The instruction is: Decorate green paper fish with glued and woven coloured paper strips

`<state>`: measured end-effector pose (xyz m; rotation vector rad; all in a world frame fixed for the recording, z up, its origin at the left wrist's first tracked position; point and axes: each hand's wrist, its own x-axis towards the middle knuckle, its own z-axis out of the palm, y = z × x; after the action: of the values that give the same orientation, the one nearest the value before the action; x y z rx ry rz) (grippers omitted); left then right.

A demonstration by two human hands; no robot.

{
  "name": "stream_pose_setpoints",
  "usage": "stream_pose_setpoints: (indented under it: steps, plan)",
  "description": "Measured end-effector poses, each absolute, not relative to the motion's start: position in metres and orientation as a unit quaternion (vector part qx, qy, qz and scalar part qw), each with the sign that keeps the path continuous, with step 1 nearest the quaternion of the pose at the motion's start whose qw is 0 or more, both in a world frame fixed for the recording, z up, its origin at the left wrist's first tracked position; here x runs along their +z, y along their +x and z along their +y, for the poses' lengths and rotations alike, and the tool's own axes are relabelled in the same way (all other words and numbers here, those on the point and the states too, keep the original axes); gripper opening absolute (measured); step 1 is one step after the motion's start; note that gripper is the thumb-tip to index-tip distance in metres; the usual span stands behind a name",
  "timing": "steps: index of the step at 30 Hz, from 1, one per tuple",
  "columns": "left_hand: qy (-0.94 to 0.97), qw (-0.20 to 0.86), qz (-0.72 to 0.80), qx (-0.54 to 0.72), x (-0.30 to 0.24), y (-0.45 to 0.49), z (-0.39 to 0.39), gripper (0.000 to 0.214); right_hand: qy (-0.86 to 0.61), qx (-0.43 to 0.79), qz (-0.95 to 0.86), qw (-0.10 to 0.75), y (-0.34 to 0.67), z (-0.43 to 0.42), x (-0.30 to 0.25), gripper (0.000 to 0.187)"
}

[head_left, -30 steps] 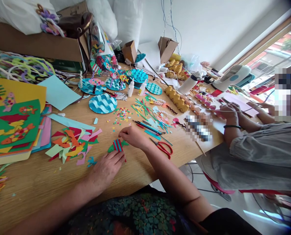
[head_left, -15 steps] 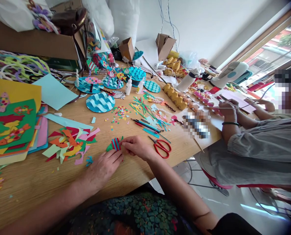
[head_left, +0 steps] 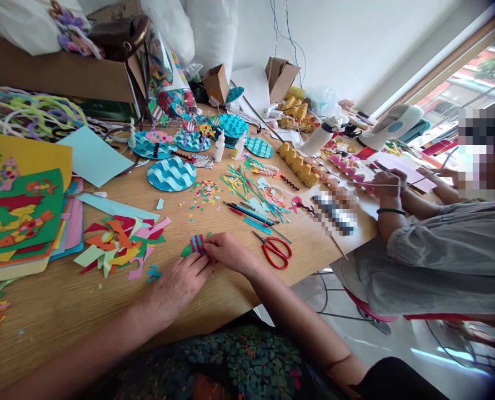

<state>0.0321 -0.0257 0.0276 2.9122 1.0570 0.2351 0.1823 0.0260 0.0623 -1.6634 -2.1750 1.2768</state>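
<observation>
A small green paper fish with red and blue stripes lies on the table between my hands. My left hand rests with its fingers stretched out flat along the fish's near edge. From the other side, my right hand has its fingers pinched together at the fish's striped rear part; the fingertips cover what is under them. Close to my right hand lie red-handled scissors, and beyond it are several pencils. Left of my left hand is a small blue paper scrap.
Colourful paper scraps and a stack of coloured sheets lie at left. Two white glue bottles stand behind a blue wave-patterned disc. Paper strips and dots are scattered mid-table. A co-worker in a grey sleeve sits at right.
My right fingers have shifted very slightly over the fish's stripes, and my left hand has moved a little toward the right. The fish stays in nearly the same place.
</observation>
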Motion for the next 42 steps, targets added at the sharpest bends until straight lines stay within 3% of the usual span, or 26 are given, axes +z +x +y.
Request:
stream_pose_setpoints:
  steps: [12, 19, 26, 42]
  plan:
    - [0.927, 0.048, 0.336, 0.161, 0.038, 0.014, -0.001, 0.038, -0.557, 0.471, -0.676, 0.103, 0.195, 0.031, 0.066, 0.027]
    - [0.903, 0.133, 0.377, 0.159, 0.031, 0.006, 0.034, 0.048, -0.546, 0.470, -0.685, 0.107, 0.187, 0.032, 0.060, 0.029]
    - [0.906, 0.141, 0.373, 0.138, 0.027, 0.006, 0.032, 0.041, -0.553, 0.473, -0.681, 0.079, 0.195, 0.021, 0.056, 0.028]
    - [0.878, 0.200, 0.397, 0.177, 0.024, 0.008, 0.040, 0.036, -0.557, 0.471, -0.673, 0.121, 0.195, 0.016, 0.055, 0.025]
